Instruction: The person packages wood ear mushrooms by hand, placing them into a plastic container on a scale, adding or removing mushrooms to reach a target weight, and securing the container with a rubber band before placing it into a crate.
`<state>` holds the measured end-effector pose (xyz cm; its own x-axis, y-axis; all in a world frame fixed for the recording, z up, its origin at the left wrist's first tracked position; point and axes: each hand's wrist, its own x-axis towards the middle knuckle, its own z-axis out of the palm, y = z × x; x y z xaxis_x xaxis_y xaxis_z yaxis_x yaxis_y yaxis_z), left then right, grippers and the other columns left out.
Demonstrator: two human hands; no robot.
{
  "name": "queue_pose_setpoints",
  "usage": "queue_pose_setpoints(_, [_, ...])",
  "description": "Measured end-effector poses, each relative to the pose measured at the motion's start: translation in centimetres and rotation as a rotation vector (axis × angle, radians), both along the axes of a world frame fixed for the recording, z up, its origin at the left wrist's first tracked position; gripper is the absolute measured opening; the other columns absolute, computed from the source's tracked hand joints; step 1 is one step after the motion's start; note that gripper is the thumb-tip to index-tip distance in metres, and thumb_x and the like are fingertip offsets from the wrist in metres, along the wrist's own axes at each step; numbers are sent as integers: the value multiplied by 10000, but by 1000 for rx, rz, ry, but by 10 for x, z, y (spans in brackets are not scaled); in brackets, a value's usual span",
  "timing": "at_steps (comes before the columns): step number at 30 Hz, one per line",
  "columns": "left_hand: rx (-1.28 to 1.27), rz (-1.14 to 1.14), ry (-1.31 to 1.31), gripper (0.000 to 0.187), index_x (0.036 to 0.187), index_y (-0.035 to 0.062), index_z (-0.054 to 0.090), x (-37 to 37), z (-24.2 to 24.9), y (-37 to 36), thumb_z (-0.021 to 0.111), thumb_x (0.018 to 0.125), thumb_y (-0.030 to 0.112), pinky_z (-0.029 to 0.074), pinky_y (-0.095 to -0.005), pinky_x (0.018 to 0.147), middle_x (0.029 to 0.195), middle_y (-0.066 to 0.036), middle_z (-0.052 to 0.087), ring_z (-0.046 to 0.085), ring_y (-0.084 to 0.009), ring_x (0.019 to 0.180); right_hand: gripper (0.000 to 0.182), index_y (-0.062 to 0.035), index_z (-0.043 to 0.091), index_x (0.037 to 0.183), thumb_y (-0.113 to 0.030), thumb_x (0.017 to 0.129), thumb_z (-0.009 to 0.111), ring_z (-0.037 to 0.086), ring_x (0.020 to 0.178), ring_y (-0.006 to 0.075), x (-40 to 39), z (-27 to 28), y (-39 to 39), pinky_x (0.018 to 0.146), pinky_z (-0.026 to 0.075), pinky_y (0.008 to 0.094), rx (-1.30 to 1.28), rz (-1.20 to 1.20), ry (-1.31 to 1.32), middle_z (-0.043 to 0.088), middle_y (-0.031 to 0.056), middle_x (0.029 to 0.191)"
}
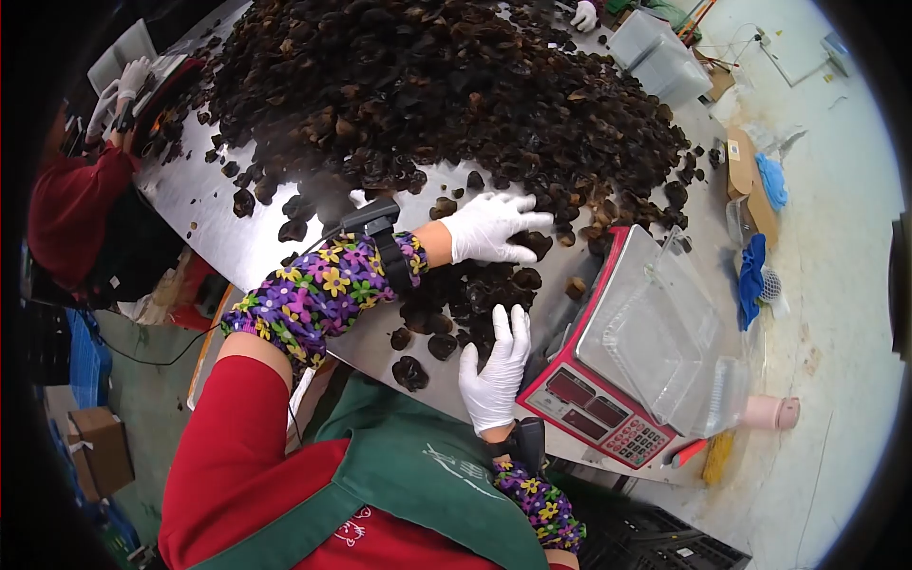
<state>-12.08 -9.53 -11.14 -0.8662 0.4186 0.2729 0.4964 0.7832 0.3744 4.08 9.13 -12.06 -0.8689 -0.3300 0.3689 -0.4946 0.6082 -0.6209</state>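
My left hand (494, 228), in a white glove, reaches across the table with fingers spread, its fingertips over dark pieces at the edge of the heap. My right hand (498, 372), also gloved in white, points away from me with fingers stretched and thumb apart. Between the two hands lies a small cluster of dark curled pieces that look like dried wood ear mushrooms (480, 294). Right of my right hand stands a red digital scale (589, 404) with a clear plastic box (646, 332) on it.
A large heap of the same mushrooms (427, 85) covers the far part of the metal table (375, 347). Clear plastic boxes (660, 57) sit at the back right. A co-worker in red (81, 204) stands at the left; another gloved hand (584, 16) shows at the top.
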Motion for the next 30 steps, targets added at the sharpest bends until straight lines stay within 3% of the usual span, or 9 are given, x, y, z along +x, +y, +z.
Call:
queue_pose_setpoints(2, [-34,-96,-107,597,1353,157,613,13,17,5,631,917,564,483,-494,946,1189,-147,633,592,-374,1100,712,-40,430,1482,-21,811,668,356,1412,441,0,0,0,1174,297,511,-14,-4,-11,378,246,1516])
queue_pose_setpoints(4, [3,-106,-291,532,1301,138,634,35,33,7,617,940,529,494,-476,913,1137,-135,633,599,-362,1060,727,-27,409,1490,-19,809,666,358,1409,448,-1,-1,1,1174,297,516,-10,-6,-3,380,253,1512])
queue_pose_setpoints(6, [81,-121,-140,490,1291,124,625,67,39,-1,637,944,470,498,-466,908,1193,-143,620,598,-362,1067,756,-14,377,1505,-51,809,671,350,1389,494,-1,-3,1,1161,312,556,-39,-1,-11,359,274,1505])
queue_pose_setpoints(8, [98,-40,-2,583,1382,118,564,103,55,-11,708,895,404,443,-488,1023,1413,-203,511,534,-402,1227,768,1,357,1509,-46,809,668,347,1391,500,-2,-3,1,1164,308,563,-52,5,-4,365,279,1500])
queue_pose_setpoints(12, [148,171,13,822,1445,86,512,173,60,-32,777,793,511,369,-522,1114,1497,-226,426,431,-435,1351,761,0,359,1509,-39,813,665,334,1406,492,0,0,2,1177,292,563,-31,24,-1,361,265,1509])
queue_pose_setpoints(14, [171,252,-28,910,1475,142,495,207,41,-30,748,753,634,311,-560,1145,1512,-252,396,397,-467,1378,767,-9,352,1516,-22,812,657,335,1424,436,1,2,2,1190,279,522,-34,5,-8,373,250,1512])
queue_pose_setpoints(17, [29,302,-93,938,1494,158,474,241,20,-15,749,742,646,257,-620,1155,1527,-279,353,332,-502,1409,766,-14,348,1521,-14,819,655,314,1445,421,2,3,3,1202,267,510,-56,5,-18,347,238,1530])
queue_pose_setpoints(22, [29,491,-24,925,1534,154,405,220,7,-24,756,782,564,267,-621,1152,1550,-289,302,309,-508,1413,859,-13,267,1562,-53,824,705,268,1474,415,15,13,3,1207,255,493,-59,-22,-72,253,251,1582])
queue_pose_setpoints(30, [267,378,1,961,1507,84,426,220,19,-37,788,759,567,267,-563,1169,1530,-279,324,322,-492,1407,1003,-19,172,1594,-175,819,790,191,1493,452,31,27,9,1212,212,515,-30,-1,-164,148,288,1611])
